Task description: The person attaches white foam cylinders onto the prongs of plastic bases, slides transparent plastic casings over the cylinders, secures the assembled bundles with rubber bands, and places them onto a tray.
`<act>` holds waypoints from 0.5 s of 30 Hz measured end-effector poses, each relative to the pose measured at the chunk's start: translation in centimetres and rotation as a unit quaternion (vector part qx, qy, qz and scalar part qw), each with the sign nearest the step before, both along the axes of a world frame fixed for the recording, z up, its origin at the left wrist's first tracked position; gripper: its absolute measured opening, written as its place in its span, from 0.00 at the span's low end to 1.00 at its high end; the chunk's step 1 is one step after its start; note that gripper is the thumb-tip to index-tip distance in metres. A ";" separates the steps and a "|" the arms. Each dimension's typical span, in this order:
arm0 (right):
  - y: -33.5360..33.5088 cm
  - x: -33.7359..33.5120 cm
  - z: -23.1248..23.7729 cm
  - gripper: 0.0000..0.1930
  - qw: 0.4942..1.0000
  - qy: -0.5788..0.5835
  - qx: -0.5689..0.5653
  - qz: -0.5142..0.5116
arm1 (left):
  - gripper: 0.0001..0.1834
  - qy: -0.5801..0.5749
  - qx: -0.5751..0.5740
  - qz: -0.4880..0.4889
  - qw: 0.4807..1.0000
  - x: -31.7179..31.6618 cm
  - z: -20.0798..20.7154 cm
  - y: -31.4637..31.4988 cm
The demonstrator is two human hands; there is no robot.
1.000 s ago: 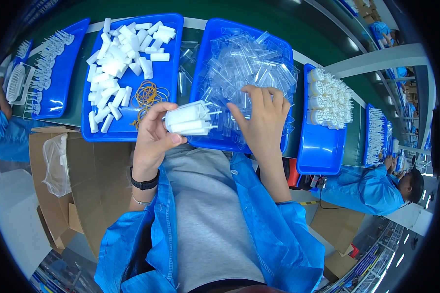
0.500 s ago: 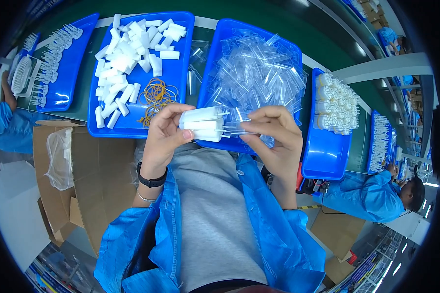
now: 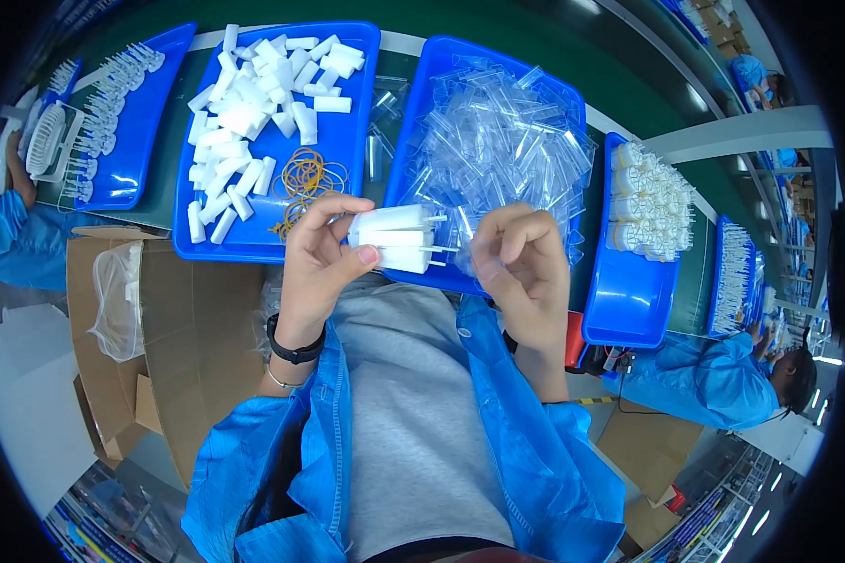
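The left hand [image 3: 324,249] is closed around the left end of a bundle of white blocks [image 3: 394,239], thumb on the near side, with thin prongs [image 3: 438,250] pointing from the bundle toward the right hand [image 3: 526,267]. The right hand, just right of the bundle, is half curled; clear plastic shows beside its fingers, but whether it grips a piece cannot be told. The step in hand appears to be work at the bundle's prong end; the next move would call for a steady left hold and right fingertips in line with the prongs. Beyond the bundle, rightward, a blue tray [image 3: 411,122] holds clear plastic pieces [image 3: 502,141]. Beyond it, leftward, a second tray [image 3: 347,131] carries loose white blocks [image 3: 244,117] and rubber bands [image 3: 314,174]. Well right of the bundle, a third tray [image 3: 629,291] carries pronged white pieces [image 3: 648,202].
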State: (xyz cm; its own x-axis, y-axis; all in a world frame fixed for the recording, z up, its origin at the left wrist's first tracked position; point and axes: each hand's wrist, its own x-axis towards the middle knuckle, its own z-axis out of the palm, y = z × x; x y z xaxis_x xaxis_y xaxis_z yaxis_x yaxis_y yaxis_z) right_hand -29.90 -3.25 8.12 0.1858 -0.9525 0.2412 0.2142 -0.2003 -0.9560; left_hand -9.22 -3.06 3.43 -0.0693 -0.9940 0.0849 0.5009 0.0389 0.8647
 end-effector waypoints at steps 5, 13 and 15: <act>-0.2 0.6 -0.7 0.17 0.992 0.112 -0.056 0.025 | 0.21 -0.064 -0.063 0.028 0.996 -0.2 0.3 0.0; -0.6 1.5 0.3 0.10 0.941 0.321 -0.085 -0.062 | 0.23 -0.119 -0.101 0.038 0.987 0.0 0.4 0.1; -0.7 1.5 0.2 0.09 0.935 0.333 -0.097 -0.068 | 0.23 -0.139 -0.107 0.041 0.984 0.1 0.4 0.1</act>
State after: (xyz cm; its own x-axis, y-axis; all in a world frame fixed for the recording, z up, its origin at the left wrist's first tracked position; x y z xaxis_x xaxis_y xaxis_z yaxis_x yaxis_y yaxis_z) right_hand -28.39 -3.99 8.34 0.2376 -0.9282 0.2864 -0.4561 -0.3669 -0.8108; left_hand -9.17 -2.91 3.83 -0.0395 -0.9588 0.2815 0.2334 0.2651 0.9356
